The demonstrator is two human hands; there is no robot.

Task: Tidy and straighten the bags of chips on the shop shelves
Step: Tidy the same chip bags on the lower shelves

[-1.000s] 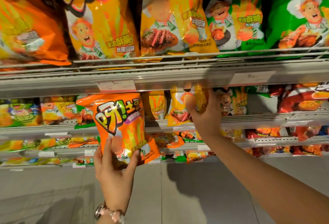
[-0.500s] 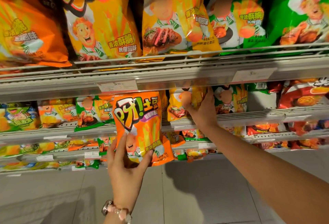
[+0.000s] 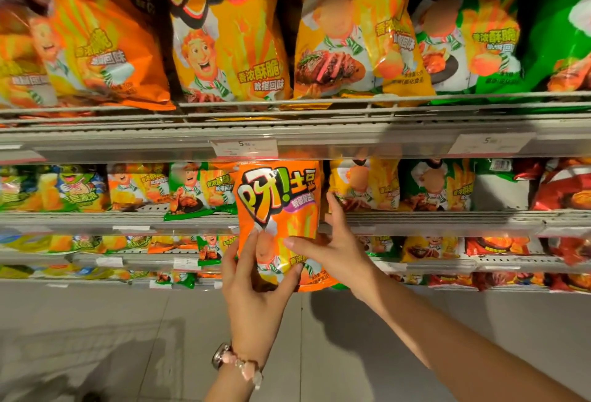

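While both hands hold the orange chip bag (image 3: 279,209) upright in front of the second shelf (image 3: 431,221), the step looks like slotting it into its row. The left hand (image 3: 256,286) grips the bag's lower part, thumb across the front; the right hand (image 3: 332,248) pinches its right edge with fingers spread. Next it likely needs pushing back between the green bag (image 3: 198,187) and yellow bag (image 3: 364,184).

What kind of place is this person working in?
Most likely a shop's snack aisle: tiered shelves packed with chip bags, and price tags clipped to the shelf edges.
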